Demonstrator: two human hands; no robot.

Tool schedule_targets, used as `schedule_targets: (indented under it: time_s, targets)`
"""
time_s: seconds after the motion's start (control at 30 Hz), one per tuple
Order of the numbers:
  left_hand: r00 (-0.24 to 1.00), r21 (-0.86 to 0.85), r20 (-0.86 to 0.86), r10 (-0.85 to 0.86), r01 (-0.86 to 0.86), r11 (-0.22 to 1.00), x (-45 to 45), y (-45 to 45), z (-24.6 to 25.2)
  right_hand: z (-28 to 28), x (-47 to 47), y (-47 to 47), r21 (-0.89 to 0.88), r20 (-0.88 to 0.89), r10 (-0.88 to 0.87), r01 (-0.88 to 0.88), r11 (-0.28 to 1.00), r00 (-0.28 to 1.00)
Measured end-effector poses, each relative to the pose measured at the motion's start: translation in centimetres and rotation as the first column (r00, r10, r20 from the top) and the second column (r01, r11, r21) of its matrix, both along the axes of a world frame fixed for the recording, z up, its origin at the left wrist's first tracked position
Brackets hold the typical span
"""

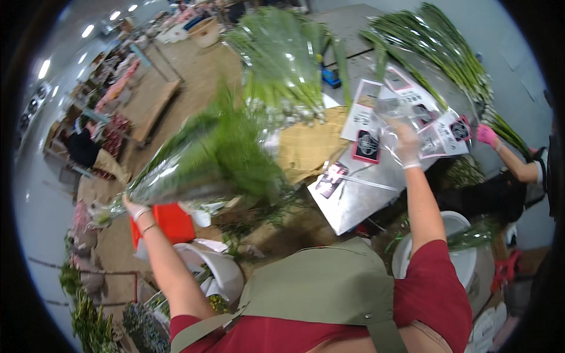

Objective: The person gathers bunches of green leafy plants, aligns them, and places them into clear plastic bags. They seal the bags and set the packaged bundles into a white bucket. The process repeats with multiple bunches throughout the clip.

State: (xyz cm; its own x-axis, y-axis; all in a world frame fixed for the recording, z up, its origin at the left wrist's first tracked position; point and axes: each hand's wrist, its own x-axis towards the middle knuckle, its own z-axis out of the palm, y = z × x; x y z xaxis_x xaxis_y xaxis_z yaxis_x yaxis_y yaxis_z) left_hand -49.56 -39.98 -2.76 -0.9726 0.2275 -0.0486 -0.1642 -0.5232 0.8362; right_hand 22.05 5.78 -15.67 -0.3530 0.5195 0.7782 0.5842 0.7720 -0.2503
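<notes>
My left hand, in a thin clear glove, is closed round the narrow end of a large bouquet of feathery greenery in a clear plastic sleeve; the leaves are motion-blurred. Over the metal table, my right hand, also gloved, is at a crumpled clear plastic sleeve; blur hides whether the fingers grip it. Printed cards with dark and pink panels lie beneath and around that hand. A tan cloth covers part of the table's left side, beside a wrapped bundle of long green stems.
Another wrapped stem bundle lies at the table's far right, near a co-worker's pink-gloved hand. White buckets stand on both sides of me. A red container is below my left wrist. Another person is at the far-left flower racks.
</notes>
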Motion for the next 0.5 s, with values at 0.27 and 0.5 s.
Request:
schedule_targets:
  time_s: [0.27, 0.5]
  targets:
    - [0.835, -0.441, -0.463, -0.299, 0.076, 0.894, 5.9, -0.4, 4.7, -7.1, -4.1, -9.7, -0.651, 0.594, 0.599, -0.116, 0.750, 0.537]
    - [0.387, -0.898, -0.220, -0.896, 0.278, 0.340, 20.0, 3.1, 5.0, -10.1, -3.3, -7.3, -0.755, 0.022, 0.051, -0.017, 0.656, 0.998]
